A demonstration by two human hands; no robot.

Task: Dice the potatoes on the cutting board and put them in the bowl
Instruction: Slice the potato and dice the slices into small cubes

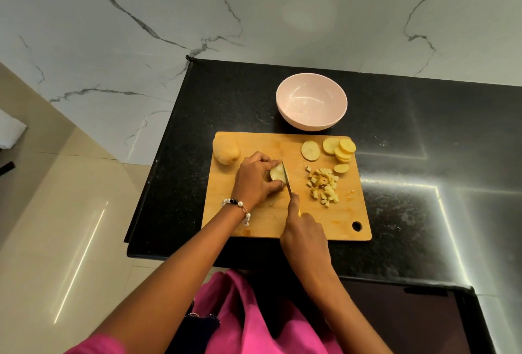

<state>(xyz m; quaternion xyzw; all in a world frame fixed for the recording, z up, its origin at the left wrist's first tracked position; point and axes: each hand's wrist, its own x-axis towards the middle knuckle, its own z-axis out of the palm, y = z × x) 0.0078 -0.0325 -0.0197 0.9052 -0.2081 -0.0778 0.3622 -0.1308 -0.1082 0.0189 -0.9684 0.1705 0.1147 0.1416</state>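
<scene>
Black speckled counter (pixel 423 127), wooden cutting board (pixel 254 221), left hand (pixel 255 181) gripping potato piece (pixel 276 173), right hand (pixel 303 233) gripping knife (pixel 286 177)

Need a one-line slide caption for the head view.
Left hand steadies a potato piece while right hand slices with a knife; pink bowl empty.

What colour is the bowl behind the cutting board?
The bowl is pale pink and looks empty, seen clearly in the head view, just beyond the wooden cutting board.
</scene>
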